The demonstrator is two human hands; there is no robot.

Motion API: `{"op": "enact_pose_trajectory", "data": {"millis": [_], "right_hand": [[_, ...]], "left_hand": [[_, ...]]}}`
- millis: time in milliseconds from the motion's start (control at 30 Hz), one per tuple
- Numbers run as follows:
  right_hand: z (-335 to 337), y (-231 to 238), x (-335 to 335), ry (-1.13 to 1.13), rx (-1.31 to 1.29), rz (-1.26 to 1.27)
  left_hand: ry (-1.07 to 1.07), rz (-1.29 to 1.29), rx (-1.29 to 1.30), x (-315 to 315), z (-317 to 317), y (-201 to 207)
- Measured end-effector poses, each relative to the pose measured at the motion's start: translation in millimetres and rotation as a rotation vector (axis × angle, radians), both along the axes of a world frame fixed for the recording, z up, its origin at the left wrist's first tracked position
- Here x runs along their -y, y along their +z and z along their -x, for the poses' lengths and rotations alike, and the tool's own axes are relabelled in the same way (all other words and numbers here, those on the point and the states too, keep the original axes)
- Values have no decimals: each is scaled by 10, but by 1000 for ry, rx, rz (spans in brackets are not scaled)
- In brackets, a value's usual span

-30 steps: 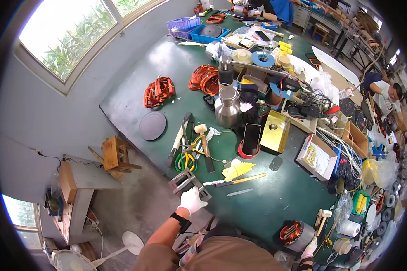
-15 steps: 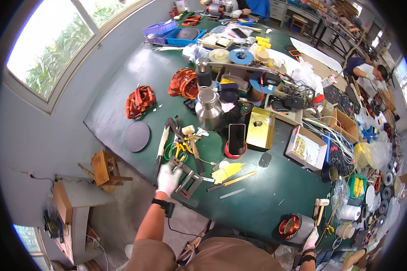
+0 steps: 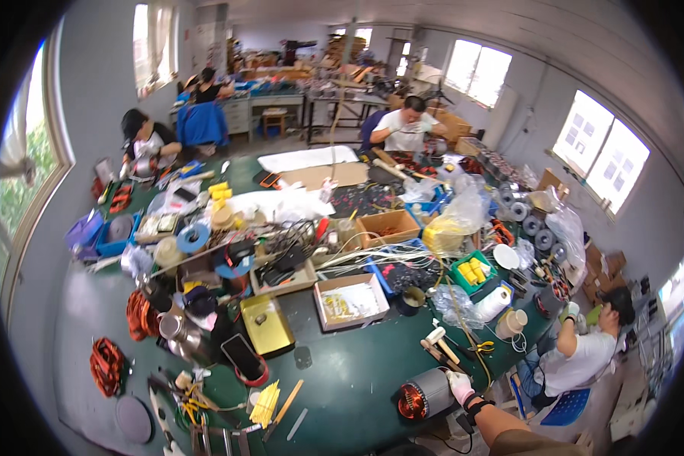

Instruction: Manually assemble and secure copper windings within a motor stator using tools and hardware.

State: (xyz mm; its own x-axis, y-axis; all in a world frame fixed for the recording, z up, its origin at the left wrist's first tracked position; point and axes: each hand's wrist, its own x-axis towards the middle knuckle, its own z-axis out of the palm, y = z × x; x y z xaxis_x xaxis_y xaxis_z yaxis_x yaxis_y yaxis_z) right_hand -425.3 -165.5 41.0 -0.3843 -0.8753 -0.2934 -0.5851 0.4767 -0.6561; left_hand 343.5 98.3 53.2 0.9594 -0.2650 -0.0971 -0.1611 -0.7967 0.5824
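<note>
My right hand (image 3: 460, 387), in a pale glove, grips the far-right end of a motor stator (image 3: 432, 395). The stator is a grey cylinder lying on its side, with copper windings showing at its left end. Of my left hand (image 3: 173, 449) only a bit of white glove shows at the lower edge, its fingers mostly hidden. Beside it lies a metal frame (image 3: 219, 439), cut off by the picture's edge. Yellow-handled pliers (image 3: 193, 404) and a bundle of yellow strips (image 3: 264, 404) lie near that frame.
On the green table (image 3: 334, 380) stand a steel flask (image 3: 176, 328), a yellow tray (image 3: 267, 325) and a white box (image 3: 349, 302). A mallet (image 3: 442, 342) lies beyond the stator. Orange wire coils (image 3: 106, 366) sit at left. A seated co-worker (image 3: 585, 357) is at right; others work farther back.
My view has swung up and to the right, bringing in the room and co-workers. My left hand has slipped to the lower edge. My right hand stays on the stator.
</note>
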Motion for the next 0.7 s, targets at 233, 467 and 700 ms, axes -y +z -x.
{"op": "enact_pose_trajectory", "data": {"millis": [233, 467, 700], "right_hand": [[-102, -58, 173, 32, -7, -31], [-157, 7, 130, -71, -12, -91], [-417, 512, 106, 134, -413, 86]], "left_hand": [[168, 648, -512, 52, 1456, 905], [-578, 368, -629, 1090, 2434, 1264], [-1172, 467, -755, 1933, 3652, 536]]}}
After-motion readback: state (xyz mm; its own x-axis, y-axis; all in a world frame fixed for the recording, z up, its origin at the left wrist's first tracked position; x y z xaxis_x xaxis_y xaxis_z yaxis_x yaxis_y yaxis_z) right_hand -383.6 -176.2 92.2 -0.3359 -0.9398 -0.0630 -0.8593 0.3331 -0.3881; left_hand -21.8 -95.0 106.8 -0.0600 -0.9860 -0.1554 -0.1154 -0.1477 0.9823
